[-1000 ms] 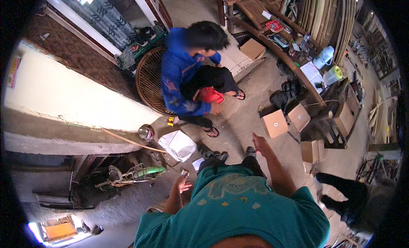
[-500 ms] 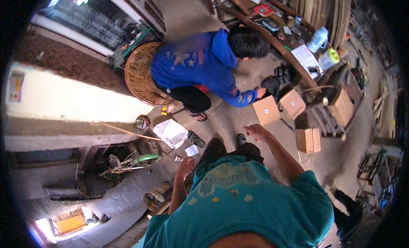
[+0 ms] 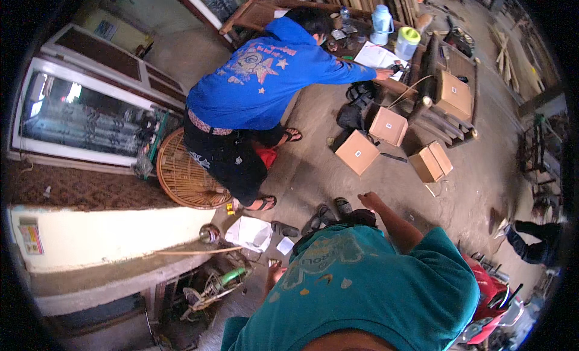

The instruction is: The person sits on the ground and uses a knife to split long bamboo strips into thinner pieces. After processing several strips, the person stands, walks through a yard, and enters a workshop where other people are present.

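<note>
My left hand [image 3: 276, 271] is low beside my teal shirt, near a white paper [image 3: 285, 246] on the floor; its fingers are mostly hidden. My right hand [image 3: 370, 201] hangs in front of me with fingers loosely curled and nothing visible in them. Beyond it on the floor lie a brown cardboard box [image 3: 357, 153], a second box [image 3: 388, 126] and a third box [image 3: 430, 161], all apart from my hand. A co-worker in a blue hoodie [image 3: 259, 70] stands bent over, a hand [image 3: 383, 74] reaching to a small black object on the table.
A wooden table [image 3: 410, 93] bears a blue jug [image 3: 381, 25], a lidded container [image 3: 407, 43] and papers. Another box [image 3: 454, 96] rests on a wooden frame. Black bags [image 3: 350, 116] lie by the boxes. At left are a rattan stool [image 3: 181, 173] and a white bag [image 3: 248, 234].
The co-worker has risen from the stool and moved a hand from the black bag to the table. My view has turned right; my left hand is now mostly behind my shirt.
</note>
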The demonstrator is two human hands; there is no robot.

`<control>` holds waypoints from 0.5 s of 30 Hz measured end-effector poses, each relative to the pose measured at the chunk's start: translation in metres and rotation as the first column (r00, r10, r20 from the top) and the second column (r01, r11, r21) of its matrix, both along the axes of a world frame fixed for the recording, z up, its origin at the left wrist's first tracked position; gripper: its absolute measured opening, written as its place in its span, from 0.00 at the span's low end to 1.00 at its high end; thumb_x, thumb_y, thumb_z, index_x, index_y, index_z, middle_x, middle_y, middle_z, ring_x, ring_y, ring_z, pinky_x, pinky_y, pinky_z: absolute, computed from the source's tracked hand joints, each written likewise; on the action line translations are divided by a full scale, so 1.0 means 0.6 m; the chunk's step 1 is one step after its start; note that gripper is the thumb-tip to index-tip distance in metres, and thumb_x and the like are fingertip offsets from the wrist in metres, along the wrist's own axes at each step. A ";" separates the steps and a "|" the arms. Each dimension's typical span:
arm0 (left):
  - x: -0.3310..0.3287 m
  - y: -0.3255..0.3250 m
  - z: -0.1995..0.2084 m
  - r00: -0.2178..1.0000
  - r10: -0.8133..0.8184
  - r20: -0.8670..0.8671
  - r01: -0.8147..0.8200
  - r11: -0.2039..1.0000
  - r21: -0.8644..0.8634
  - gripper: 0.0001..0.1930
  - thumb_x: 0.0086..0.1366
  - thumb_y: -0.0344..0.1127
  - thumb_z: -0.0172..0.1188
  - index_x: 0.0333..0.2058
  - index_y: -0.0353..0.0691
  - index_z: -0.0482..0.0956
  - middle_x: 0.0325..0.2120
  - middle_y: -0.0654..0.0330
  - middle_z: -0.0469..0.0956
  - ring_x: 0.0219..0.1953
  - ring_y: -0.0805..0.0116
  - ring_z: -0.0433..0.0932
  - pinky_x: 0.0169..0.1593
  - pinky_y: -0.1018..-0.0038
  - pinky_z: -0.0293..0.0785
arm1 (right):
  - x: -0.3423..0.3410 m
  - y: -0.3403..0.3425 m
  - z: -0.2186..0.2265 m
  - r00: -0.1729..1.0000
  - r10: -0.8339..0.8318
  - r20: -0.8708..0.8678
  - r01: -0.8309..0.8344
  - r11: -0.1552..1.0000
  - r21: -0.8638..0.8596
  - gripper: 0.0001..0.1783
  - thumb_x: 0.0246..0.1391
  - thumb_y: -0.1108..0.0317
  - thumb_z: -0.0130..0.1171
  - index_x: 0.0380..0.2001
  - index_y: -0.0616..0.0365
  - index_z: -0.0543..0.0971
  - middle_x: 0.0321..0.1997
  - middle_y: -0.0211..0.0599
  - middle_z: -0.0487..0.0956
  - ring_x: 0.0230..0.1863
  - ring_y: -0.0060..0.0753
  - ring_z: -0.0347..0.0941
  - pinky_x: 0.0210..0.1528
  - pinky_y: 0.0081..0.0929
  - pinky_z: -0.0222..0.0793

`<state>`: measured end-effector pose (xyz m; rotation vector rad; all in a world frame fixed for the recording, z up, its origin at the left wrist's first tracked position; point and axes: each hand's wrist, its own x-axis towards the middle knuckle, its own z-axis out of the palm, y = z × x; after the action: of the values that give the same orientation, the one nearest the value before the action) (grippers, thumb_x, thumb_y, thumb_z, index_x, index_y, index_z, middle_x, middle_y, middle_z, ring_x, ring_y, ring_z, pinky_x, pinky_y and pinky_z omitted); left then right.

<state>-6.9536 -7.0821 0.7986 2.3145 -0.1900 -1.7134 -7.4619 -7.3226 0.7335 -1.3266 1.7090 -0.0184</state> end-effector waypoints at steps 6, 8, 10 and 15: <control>0.032 -0.050 -0.037 0.998 -0.013 -0.056 0.006 0.992 -0.126 0.20 0.70 0.55 0.55 0.42 0.43 0.77 0.31 0.59 0.81 0.32 0.64 0.80 0.36 0.61 0.76 | -0.044 0.049 0.018 0.953 -0.293 -0.077 0.303 0.925 0.230 0.33 0.61 0.43 0.54 0.33 0.71 0.83 0.27 0.55 0.81 0.21 0.47 0.79 0.25 0.44 0.77; 0.014 -0.122 -0.044 0.994 -0.054 -0.090 0.035 0.979 -0.201 0.20 0.69 0.55 0.55 0.41 0.43 0.78 0.30 0.60 0.81 0.32 0.64 0.80 0.36 0.60 0.76 | -0.102 0.066 -0.024 0.992 -0.123 -0.035 0.126 0.988 0.088 0.32 0.61 0.44 0.54 0.33 0.70 0.83 0.29 0.55 0.82 0.22 0.47 0.80 0.25 0.43 0.77; -0.007 -0.188 -0.032 0.996 -0.050 -0.073 0.034 0.976 -0.217 0.19 0.69 0.55 0.56 0.39 0.43 0.78 0.29 0.59 0.81 0.30 0.67 0.80 0.33 0.64 0.76 | -0.106 0.056 -0.038 0.995 -0.099 -0.035 0.102 0.989 0.107 0.32 0.61 0.44 0.54 0.34 0.69 0.83 0.29 0.54 0.82 0.24 0.47 0.80 0.25 0.43 0.77; -0.051 -0.268 -0.024 0.976 -0.147 -0.157 0.034 0.826 -0.563 0.17 0.70 0.51 0.55 0.37 0.41 0.76 0.28 0.57 0.80 0.25 0.70 0.78 0.26 0.72 0.74 | -0.096 0.020 -0.052 0.994 -0.084 -0.072 0.090 0.992 0.087 0.33 0.60 0.42 0.54 0.37 0.68 0.84 0.32 0.56 0.83 0.32 0.51 0.82 0.35 0.46 0.79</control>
<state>-6.9840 -7.2429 0.7839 1.7211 -0.6776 -1.6315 -7.5194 -7.3106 0.7021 -1.1982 1.8030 0.0536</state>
